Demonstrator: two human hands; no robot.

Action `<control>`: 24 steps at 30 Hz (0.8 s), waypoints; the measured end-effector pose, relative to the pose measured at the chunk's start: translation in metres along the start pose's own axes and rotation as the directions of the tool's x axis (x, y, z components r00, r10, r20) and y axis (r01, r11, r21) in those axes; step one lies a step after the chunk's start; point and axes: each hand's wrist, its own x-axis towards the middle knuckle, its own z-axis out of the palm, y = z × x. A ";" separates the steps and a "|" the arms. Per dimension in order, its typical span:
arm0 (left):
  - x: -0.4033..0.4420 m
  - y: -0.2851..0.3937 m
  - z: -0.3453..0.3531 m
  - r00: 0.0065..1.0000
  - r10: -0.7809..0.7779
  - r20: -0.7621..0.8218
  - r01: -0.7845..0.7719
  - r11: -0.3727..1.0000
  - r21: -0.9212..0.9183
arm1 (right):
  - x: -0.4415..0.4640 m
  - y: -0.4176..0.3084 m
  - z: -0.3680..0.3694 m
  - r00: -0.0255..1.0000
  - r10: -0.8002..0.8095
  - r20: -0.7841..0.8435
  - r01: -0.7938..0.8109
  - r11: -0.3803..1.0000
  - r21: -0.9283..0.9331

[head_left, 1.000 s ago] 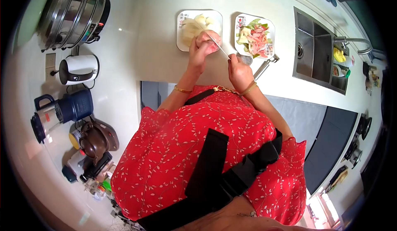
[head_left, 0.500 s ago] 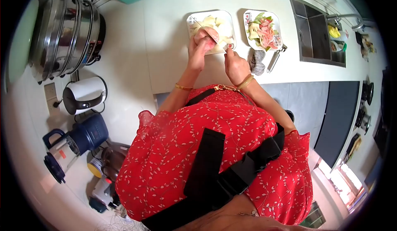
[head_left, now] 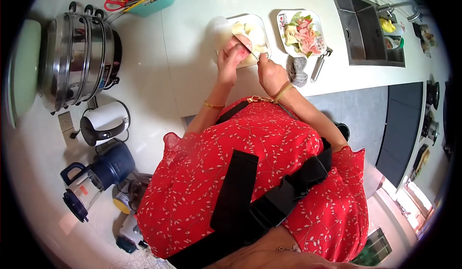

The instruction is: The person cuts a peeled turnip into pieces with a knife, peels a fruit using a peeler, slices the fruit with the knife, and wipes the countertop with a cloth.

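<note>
My left hand (head_left: 228, 65) is wrapped round a round pinkish fruit (head_left: 243, 41), held over the near left part of a white plate (head_left: 265, 56). Pale pieces (head_left: 253, 32) lie on that plate. My right hand (head_left: 273, 76) grips a knife (head_left: 246, 47) by its handle, and the blade lies across the fruit. Just right of this plate is a second white plate (head_left: 282, 16) with green, pale and pink peelings (head_left: 304, 34). A grey bundled cloth-like item (head_left: 298, 72) and a metal peeler (head_left: 319, 65) lie below it.
At the right is a sink (head_left: 365, 28) with a faucet (head_left: 402, 9). A steamer (head_left: 77, 62), a white kettle (head_left: 106, 123) and a blue blender (head_left: 111, 164) stand at the left. A teal container (head_left: 159, 1) with red scissors (head_left: 118, 0) is at the upper left.
The view has shifted, bringing the teal container and scissors into sight. The knife blade has changed its angle on the fruit. Both hands keep their holds near the left plate.
</note>
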 end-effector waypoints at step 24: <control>-0.009 0.035 0.029 0.986 0.013 0.167 -0.048 0.978 0.203 | 0.010 0.019 0.031 0.997 0.078 0.016 -0.079 0.973 0.217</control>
